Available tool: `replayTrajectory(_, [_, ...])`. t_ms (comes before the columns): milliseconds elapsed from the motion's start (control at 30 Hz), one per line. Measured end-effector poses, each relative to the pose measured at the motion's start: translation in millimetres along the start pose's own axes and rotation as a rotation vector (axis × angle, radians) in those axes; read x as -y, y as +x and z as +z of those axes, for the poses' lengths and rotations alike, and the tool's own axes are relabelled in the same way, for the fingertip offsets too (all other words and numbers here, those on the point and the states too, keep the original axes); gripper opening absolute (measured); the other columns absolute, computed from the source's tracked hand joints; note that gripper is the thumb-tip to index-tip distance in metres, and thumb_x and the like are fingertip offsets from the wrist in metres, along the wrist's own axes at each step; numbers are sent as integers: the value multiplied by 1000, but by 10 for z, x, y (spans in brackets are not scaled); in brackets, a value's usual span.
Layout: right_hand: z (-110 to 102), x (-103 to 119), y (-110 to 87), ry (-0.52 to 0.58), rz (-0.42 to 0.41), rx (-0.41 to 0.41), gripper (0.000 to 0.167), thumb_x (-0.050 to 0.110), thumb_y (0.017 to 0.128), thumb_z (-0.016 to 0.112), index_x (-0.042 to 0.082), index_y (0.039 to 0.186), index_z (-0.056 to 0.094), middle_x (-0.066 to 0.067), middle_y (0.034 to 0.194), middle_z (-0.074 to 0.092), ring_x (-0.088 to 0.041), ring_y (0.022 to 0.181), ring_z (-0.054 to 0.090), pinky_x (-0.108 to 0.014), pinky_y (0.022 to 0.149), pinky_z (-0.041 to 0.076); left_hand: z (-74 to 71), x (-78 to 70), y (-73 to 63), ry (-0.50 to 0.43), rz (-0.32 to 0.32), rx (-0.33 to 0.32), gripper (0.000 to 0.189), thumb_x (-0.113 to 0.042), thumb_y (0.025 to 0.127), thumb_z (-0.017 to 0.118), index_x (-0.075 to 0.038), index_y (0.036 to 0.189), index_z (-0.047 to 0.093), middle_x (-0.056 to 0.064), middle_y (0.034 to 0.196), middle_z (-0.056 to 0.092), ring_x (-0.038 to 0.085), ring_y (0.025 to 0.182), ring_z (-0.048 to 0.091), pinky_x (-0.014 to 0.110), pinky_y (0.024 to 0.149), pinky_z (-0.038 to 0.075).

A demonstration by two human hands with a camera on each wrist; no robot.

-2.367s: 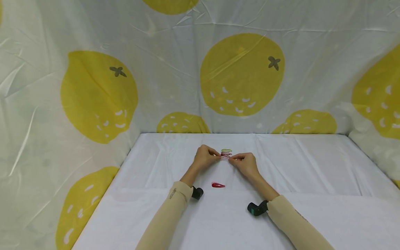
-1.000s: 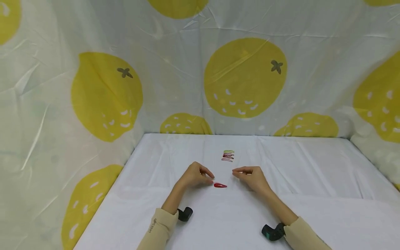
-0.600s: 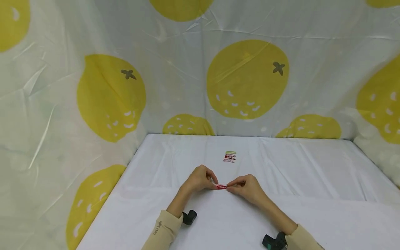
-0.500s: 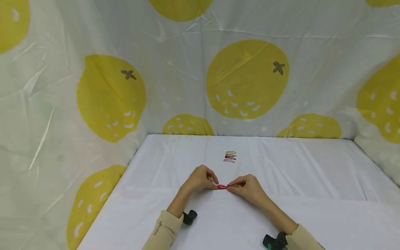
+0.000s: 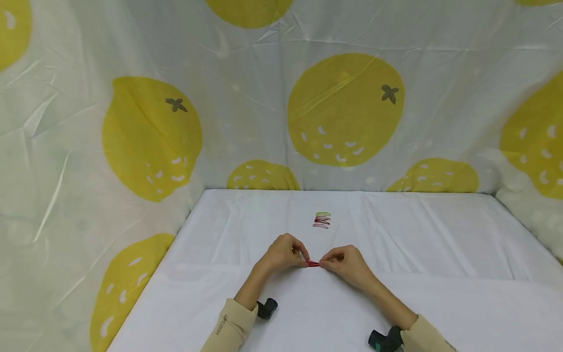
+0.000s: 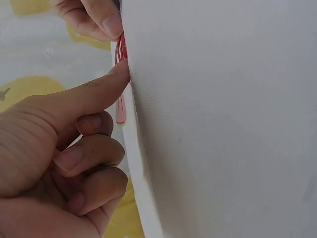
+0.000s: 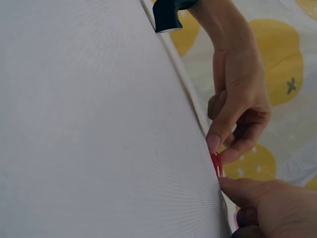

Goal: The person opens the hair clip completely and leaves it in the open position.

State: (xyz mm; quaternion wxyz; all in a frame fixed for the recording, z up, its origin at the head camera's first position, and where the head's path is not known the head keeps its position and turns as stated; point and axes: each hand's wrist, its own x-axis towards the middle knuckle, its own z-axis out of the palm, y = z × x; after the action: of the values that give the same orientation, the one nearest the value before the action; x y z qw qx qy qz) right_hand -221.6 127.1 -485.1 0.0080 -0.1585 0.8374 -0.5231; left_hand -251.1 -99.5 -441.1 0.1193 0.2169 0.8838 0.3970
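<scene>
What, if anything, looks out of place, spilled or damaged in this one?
Nothing clearly stands out. The left hand and right hand pinch a red clip; other clips lie grouped farther back. The white cloth is creased, but I see no spill.

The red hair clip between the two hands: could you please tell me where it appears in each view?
Head: the red hair clip is below centre, slightly right.
Left wrist: the clip is near the top, left of centre.
Right wrist: the clip is right of centre, below mid-height.
Shared landmark: the left hand.
</scene>
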Motion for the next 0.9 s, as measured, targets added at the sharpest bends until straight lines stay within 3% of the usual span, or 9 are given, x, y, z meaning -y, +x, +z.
replayTrajectory(100, [11, 14, -6, 52, 52, -1, 8, 16, 87, 83, 9, 85, 81, -1, 64, 62, 1, 57, 43, -18, 54, 35, 3, -18, -15, 3, -4, -6, 8, -5, 79, 89, -6, 83, 82, -8, 54, 49, 5, 54, 41, 19, 51, 31])
replayTrajectory(300, [9, 11, 4, 122, 126, -57, 14, 19, 91, 80, 5, 90, 81, -4, 78, 74, -2, 64, 52, -20, 60, 42, 13, -47, -11, 1, 12, -41, 12, -4, 77, 89, -7, 86, 82, -7, 56, 49, 5, 56, 42, 19, 52, 32])
replayTrajectory(533, [-7, 12, 30, 181, 156, -59, 15, 20, 92, 79, 5, 94, 81, 6, 80, 73, -2, 68, 55, -19, 61, 45, 26, -41, 13, 38, 20, -77, 14, 0, 75, 88, -8, 85, 81, -7, 57, 44, 6, 57, 40, 20, 54, 30])
replayTrajectory(900, [-72, 57, 47, 293, 278, -73, 21, 19, 93, 77, 0, 102, 79, -2, 96, 78, -7, 82, 54, -21, 73, 43, 11, -75, 41, 66, 140, -219, 13, -5, 79, 89, -10, 88, 81, -7, 57, 32, 5, 58, 29, 19, 57, 25])
